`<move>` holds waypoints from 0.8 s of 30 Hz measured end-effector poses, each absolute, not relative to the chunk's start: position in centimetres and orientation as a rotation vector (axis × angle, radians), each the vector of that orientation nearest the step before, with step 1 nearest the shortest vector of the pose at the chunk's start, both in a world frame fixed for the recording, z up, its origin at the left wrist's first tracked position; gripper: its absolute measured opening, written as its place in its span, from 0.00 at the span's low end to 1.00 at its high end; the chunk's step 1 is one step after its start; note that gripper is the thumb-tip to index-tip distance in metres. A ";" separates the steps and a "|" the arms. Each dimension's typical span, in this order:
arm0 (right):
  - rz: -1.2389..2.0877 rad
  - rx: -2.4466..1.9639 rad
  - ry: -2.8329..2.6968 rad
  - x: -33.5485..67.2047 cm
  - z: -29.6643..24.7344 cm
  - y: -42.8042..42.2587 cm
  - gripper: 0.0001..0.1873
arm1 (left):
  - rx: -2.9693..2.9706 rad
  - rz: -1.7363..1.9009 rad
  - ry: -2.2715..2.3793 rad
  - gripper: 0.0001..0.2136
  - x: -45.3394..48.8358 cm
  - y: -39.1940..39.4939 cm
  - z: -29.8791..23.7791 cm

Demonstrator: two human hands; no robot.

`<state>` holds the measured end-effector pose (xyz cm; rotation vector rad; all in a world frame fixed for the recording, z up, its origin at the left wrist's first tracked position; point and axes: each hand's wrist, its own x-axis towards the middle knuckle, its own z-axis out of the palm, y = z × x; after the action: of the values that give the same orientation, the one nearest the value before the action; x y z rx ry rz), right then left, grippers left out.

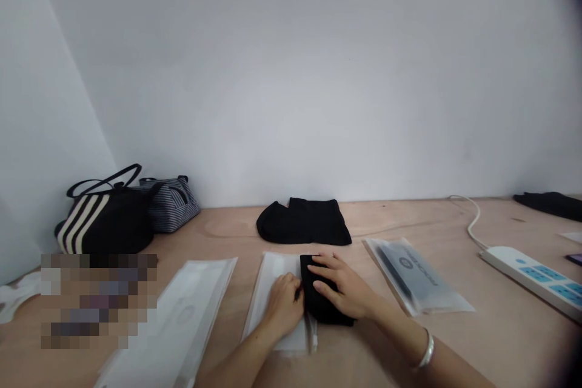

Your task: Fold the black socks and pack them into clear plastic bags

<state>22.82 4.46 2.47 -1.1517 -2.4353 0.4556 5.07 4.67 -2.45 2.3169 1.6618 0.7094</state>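
Right grip (pixel 339 285) lies open with its fingers spread, pressing down on a folded black cloth bundle (pixel 321 309) at lower centre of the frame, so the weight of the hand seems to keep the folds flat. Left grip (pixel 282 305) is curled, its fingertips against the bundle's left edge; whether it pinches anything, I cannot tell. Beneath that hand lies a frosted plastic zip bag (pixel 273 273), with the bundle resting at its right side, perhaps placed there to keep the cloth close to the bag. (A silver bangle (pixel 426 348) circles the right wrist.)

To the lower left, a second frosted bag (pixel 182 315) lies flat on the wooden worktop (pixel 386 218), beside a pixelated patch that hides whatever is beneath it. To the right, a third bag (pixel 413 276) holds a dark printed card. Farther on, at centre, sits a folded black garment (pixel 302 221). At upper left, a striped black tote (pixel 107 218) leans beside a striped blue bag (pixel 170 203), both set back against the wall. At far right lie a white power strip (pixel 531 276) and a dark cloth (pixel 550 205).
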 end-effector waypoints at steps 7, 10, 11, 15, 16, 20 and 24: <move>0.525 -1.131 -2.582 22.3 1.2 6.3 0.28 | 2.226 0.779 1.651 0.10 4.7 4.9 -2.3; 0.514 -1.183 -2.550 22.0 0.9 6.4 0.28 | 2.184 0.834 1.638 0.10 4.6 4.8 -2.1; 0.522 -1.205 -2.534 21.9 0.9 6.4 0.29 | 2.177 0.853 1.628 0.10 4.6 4.8 -2.1; 0.558 -1.272 -2.503 21.8 0.8 6.4 0.32 | 2.169 0.946 1.571 0.11 4.4 4.7 -1.9; 0.559 -1.281 -2.506 21.8 0.8 6.4 0.32 | 2.171 0.967 1.559 0.12 4.4 4.6 -1.9; 0.524 -1.329 -2.505 21.2 0.8 5.9 0.29 | 2.216 1.009 1.535 0.13 4.9 4.1 -1.3; 0.423 -1.471 -2.350 19.9 0.6 4.5 0.21 | 2.348 0.941 1.501 0.12 5.7 2.8 0.0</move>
<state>19.91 4.50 0.56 -1.4712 -2.3498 0.4226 5.73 2.80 0.00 2.3479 1.5006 0.9412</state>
